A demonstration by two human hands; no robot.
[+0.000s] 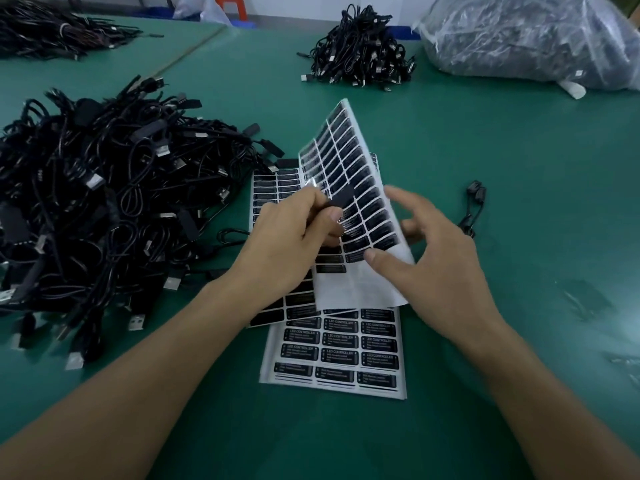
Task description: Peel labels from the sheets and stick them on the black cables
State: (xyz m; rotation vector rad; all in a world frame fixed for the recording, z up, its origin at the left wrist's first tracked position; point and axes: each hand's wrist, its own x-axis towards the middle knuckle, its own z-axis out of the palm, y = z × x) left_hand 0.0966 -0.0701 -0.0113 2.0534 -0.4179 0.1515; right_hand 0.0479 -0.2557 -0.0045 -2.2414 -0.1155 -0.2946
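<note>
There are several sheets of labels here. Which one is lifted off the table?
The sheet with the blank lower part, held tilted up by the right hand. The other sheets lie flat on the green table beneath it.

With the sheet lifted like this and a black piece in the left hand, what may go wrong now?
1. The lifted label sheet is bent and held only at its lower edge by the right hand; it may curl or slip, and labels could crease.
2. The left hand pinches a small black piece close to the sheet; if that is a peeled label, it might stick back or fold on itself.
3. The large cable pile touches the flat sheets; pulling a cable could drag them.
</note>
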